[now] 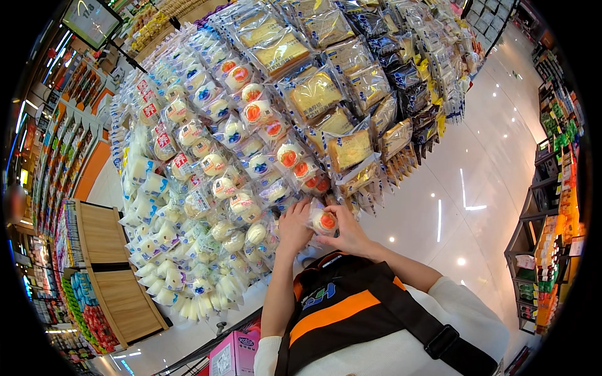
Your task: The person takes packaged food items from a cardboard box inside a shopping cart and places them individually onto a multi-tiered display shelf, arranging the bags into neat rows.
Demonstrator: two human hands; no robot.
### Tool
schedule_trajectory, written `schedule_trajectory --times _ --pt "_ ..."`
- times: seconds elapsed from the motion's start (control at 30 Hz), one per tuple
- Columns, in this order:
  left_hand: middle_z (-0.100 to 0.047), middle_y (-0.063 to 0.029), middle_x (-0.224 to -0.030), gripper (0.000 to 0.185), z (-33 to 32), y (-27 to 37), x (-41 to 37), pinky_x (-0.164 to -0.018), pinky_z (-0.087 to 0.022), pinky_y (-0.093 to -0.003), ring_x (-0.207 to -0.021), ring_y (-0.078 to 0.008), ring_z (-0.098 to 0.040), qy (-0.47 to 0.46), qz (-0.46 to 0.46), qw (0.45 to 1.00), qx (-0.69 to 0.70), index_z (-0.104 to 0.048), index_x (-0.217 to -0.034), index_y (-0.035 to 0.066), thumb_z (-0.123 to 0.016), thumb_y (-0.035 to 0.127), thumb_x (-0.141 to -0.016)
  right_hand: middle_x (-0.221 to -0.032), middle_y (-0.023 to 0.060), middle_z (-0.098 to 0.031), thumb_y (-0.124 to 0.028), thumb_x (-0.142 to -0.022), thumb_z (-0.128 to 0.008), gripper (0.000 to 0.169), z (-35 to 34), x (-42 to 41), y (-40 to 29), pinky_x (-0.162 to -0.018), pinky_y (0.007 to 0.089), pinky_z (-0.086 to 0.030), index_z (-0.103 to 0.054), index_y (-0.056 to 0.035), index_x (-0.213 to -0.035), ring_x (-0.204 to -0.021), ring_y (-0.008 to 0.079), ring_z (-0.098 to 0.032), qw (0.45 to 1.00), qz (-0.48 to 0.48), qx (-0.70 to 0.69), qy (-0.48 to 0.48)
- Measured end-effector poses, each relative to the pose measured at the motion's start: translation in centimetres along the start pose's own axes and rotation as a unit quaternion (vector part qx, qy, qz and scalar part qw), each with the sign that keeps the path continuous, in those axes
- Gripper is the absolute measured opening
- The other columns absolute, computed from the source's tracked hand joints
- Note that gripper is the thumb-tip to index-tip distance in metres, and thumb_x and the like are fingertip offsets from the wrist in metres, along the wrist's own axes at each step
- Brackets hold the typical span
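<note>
My right hand [350,230] grips a clear-wrapped round white bun [324,221] with an orange-red picture on its wrapper, thumb and fingers on its right side. Against the front of the heaped display lies my left hand [295,225], fingers stretched over packets just left of that bun; whether it grips one is hidden. Beyond both hands runs a row of like buns with red-orange pictures [301,169]. Buns with blue pictures [258,164] sit to its left, and bagged thick bread slices [348,148] to its right.
White bagged pastries [164,239] fill the display's left side. A pink carton [235,352] sits in a cart at lower left, near wooden shelf units [122,301]. Shiny tiled floor [451,188] runs along the right, before stocked shelves [541,263]. A sign screen [91,21] stands at upper left.
</note>
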State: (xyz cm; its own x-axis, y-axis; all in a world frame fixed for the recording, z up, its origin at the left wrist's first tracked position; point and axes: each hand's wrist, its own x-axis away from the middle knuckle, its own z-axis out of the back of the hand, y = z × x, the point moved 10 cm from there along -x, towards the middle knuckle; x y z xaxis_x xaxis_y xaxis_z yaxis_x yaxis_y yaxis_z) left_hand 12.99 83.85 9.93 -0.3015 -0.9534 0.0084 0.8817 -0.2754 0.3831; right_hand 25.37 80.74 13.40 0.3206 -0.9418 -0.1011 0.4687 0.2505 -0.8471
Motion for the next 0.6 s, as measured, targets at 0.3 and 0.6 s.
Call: schedule_trajectory --times 0.3,0.6 --pt "-0.054 -0.0019 -0.134 0.048 1.2 0.8 0.2 -0.092 -0.044 -0.0445 -0.122 -0.0248 -0.051 0.002 -0.018 1.0 0.016 -0.058 -0.121 0.016 -0.067 0.02 -0.075 -0.128 0.0123 -0.054 -0.016 -0.072 -0.075 0.075 1.0 -0.9 -2.4 -0.091 0.0403 -0.046 -0.042 -0.005 -0.138 -0.11 0.0332 -0.053 0.996 0.07 0.053 0.005" --pt "-0.058 -0.0044 -0.129 0.047 0.8 0.6 -0.2 -0.091 -0.045 -0.0439 -0.119 -0.0268 -0.053 0.017 0.025 0.999 0.016 -0.058 -0.123 0.018 -0.069 0.032 -0.08 -0.14 0.0109 -0.048 -0.008 -0.081 -0.064 0.063 0.0 -1.6 1.2 -0.087 0.0386 -0.051 -0.04 -0.016 -0.139 -0.11 0.0335 -0.057 0.971 0.13 0.201 0.0"
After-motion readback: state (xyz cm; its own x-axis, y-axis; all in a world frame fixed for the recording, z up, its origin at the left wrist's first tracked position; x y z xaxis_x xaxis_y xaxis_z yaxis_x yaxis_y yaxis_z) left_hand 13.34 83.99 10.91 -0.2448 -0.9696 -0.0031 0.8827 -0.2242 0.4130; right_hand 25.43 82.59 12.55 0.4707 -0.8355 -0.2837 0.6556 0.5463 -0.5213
